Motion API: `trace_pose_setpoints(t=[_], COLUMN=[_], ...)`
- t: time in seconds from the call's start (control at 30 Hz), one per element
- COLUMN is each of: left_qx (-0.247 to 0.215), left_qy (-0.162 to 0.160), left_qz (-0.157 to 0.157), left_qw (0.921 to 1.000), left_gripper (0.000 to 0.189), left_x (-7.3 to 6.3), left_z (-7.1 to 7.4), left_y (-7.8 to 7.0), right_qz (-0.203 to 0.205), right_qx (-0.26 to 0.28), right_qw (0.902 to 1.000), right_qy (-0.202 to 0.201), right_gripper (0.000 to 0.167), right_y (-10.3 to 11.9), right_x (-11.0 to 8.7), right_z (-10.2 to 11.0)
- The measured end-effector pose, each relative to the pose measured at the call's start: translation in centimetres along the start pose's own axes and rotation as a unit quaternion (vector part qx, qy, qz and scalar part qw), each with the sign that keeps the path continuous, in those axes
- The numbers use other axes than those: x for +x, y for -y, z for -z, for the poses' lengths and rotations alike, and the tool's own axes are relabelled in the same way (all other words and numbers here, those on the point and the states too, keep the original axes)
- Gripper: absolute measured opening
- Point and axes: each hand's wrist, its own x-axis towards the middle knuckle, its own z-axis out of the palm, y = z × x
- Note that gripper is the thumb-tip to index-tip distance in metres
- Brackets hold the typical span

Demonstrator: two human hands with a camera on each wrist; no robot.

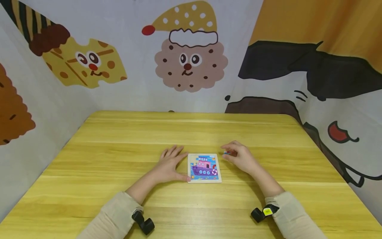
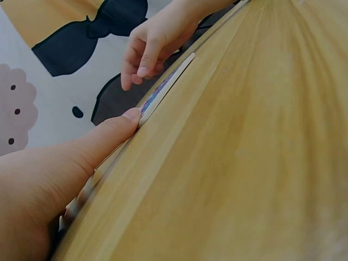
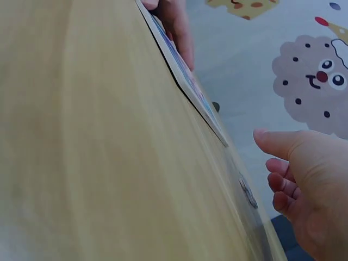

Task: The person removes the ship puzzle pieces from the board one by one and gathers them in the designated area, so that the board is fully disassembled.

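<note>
A square jigsaw puzzle [image 1: 204,168] in a pale frame lies flat on the table; its picture is a pink and purple ship on blue. Bare board shows at its upper left. My left hand [image 1: 169,166] spreads along the left side, thumb on the lower left corner and forefinger by the upper left one. Right of the frame, my right hand [image 1: 240,158] hovers with thumb and fingers apart around a small puzzle piece [image 1: 226,152]. The right wrist view has this piece [image 3: 248,193] lying on the table below the right hand [image 3: 310,179], apart from the thumb.
The wooden table [image 1: 119,132] stretches around the puzzle on all sides. Behind it hangs a white cloth [image 1: 134,96] printed with cartoon food figures. Black wrist cameras sit on both forearms, the left one [image 1: 143,223] and the right one [image 1: 264,213].
</note>
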Motion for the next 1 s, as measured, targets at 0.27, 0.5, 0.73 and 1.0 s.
trace_pose_setpoints(t=[0.27,0.5,0.73,1.0], left_qx=[-0.001,0.001,0.000,-0.004], left_qy=[-0.003,-0.003,-0.008,-0.009], left_qz=[0.002,0.001,0.000,-0.001], left_qw=[1.0000,1.0000,1.0000,1.0000], left_gripper=[0.105,0.104,0.104,0.103], left_x=[0.0,-0.1,0.0,0.0], left_z=[0.1,0.2,0.1,0.0], left_y=[-0.1,-0.1,-0.1,0.0], right_qz=[0.039,0.062,0.067,0.036], right_qx=[0.007,0.031,0.022,0.002], right_qw=[0.9991,0.9968,0.9963,0.9952], right_qy=[0.013,0.039,0.050,0.091], right_gripper=[0.031,0.033,0.036,0.040], right_y=[1.7,2.6,2.9,3.1], right_x=[0.1,0.3,0.5,1.0], right_z=[-1.2,-2.3,-2.9,-3.7])
